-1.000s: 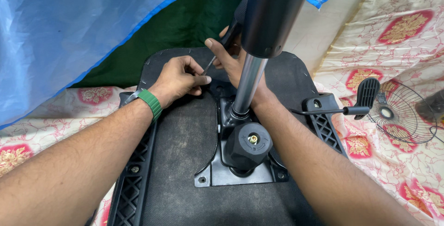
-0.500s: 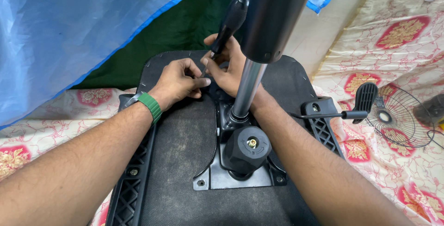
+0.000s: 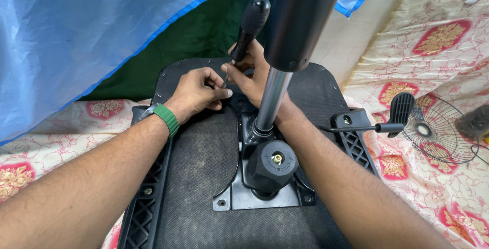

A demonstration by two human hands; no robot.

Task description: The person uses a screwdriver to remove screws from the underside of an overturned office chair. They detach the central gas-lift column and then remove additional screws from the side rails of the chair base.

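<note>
Now raised upright since 1 second ago, the black-handled screwdriver (image 3: pixel 243 35) is clamped in the right hand (image 3: pixel 254 78), while the left hand (image 3: pixel 196 92) pinches its tip at the upturned chair seat's (image 3: pixel 198 157) mounting plate (image 3: pixel 239 185).

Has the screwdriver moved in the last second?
Yes. The screwdriver in the right hand has swung upright: its black handle now clears the left side of the gas cylinder, which partly hid it earlier.
</note>
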